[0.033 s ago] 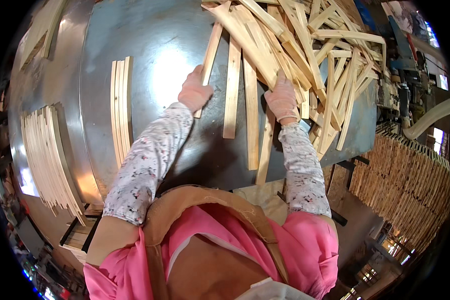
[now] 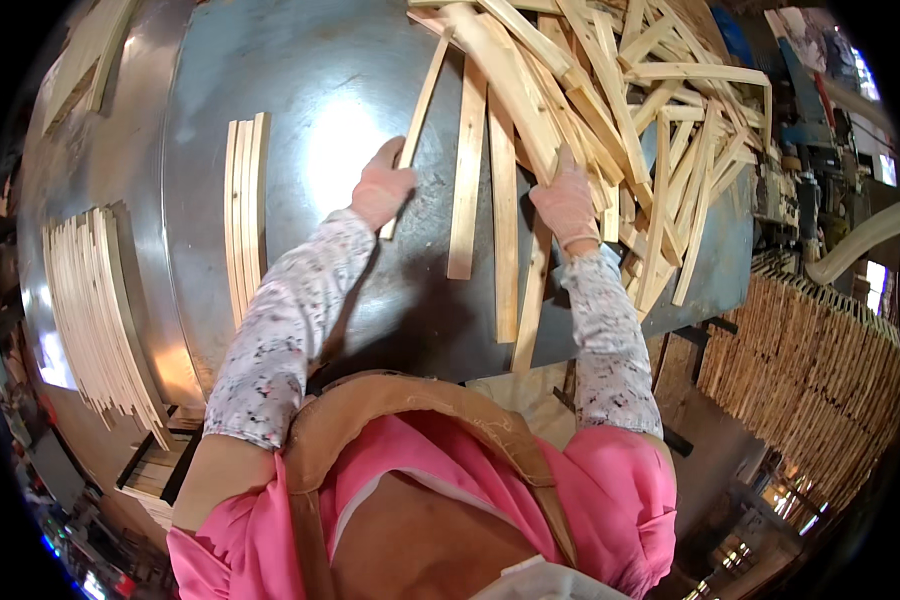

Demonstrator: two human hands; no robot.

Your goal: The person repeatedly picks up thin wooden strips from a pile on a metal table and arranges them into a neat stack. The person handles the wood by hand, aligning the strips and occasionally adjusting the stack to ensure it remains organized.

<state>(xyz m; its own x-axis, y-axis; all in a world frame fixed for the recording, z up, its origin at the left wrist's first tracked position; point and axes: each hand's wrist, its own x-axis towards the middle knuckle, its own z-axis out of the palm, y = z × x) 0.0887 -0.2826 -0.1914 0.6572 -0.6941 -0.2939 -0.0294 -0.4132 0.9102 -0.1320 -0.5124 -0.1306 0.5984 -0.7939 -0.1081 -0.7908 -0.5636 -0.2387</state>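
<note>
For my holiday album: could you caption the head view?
Left grip on a wooden strip, right grip on another piece, beside jumbled wood.

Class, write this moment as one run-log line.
left hand: holding narrow slat | right hand: on wide board, near end | loose slat pile: right side, metal table

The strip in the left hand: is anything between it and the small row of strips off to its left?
Nothing visible stands between the strip in the left hand and the row of strips; the metal tabletop spans the gap. The patterned sleeve overlaps the row's near end in this view.
</note>
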